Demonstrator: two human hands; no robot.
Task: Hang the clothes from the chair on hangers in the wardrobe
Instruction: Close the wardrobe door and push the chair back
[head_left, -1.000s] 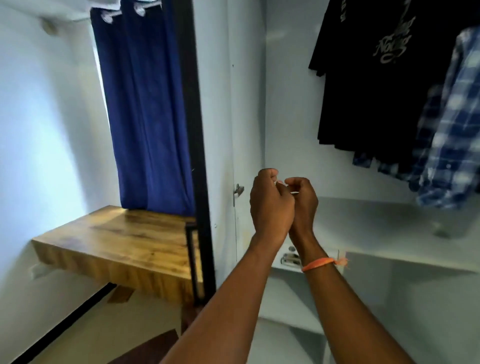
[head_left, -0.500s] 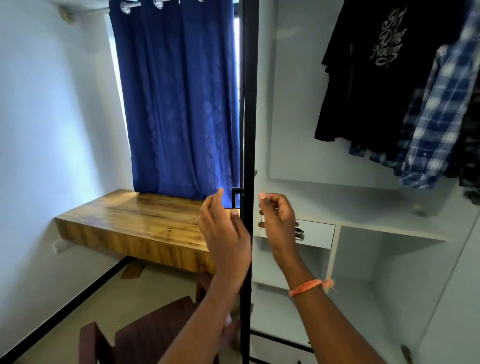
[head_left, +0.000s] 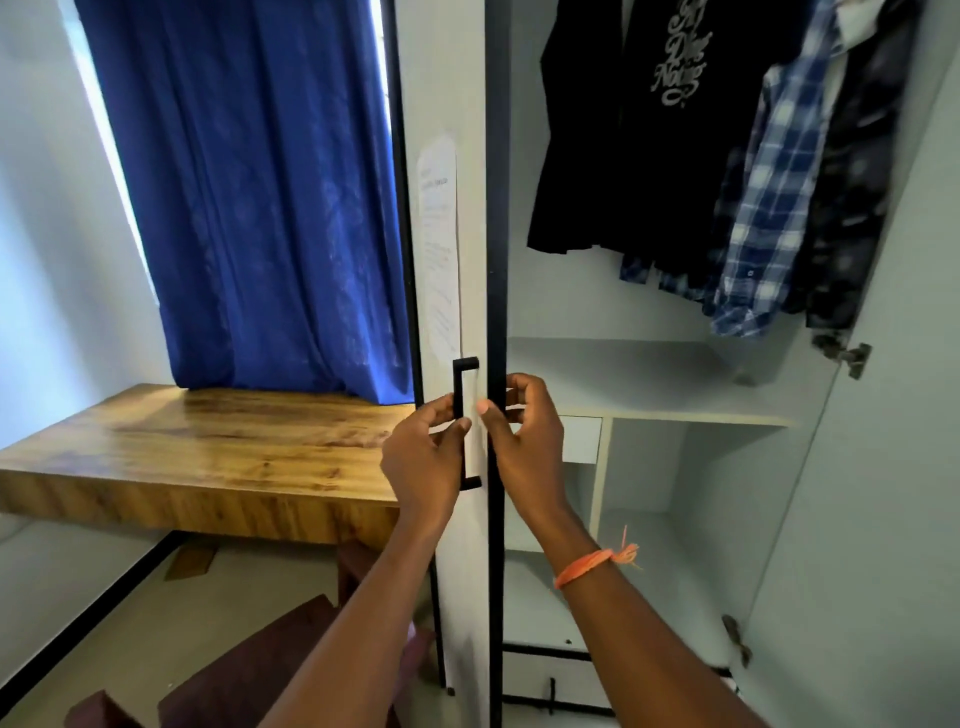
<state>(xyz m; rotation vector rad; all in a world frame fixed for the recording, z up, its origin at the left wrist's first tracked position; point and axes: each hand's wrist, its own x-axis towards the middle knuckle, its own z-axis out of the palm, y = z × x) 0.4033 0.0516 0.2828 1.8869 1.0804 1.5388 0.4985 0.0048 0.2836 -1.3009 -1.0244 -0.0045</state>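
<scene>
Black handle (head_left: 464, 423) on the white wardrobe door (head_left: 447, 312), head view: left hand (head_left: 423, 460) curls round the handle; right hand (head_left: 527, 441) grips the door's dark edge. Black T-shirt (head_left: 639, 145) and plaid shirts (head_left: 769, 208) hang inside the wardrobe (head_left: 649, 374). Wooden desk (head_left: 208, 447) at left.

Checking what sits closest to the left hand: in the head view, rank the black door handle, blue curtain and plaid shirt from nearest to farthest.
From the left hand:
1. Black door handle, at its fingertips.
2. Blue curtain, up and left.
3. Plaid shirt, hanging far right inside the wardrobe.
</scene>
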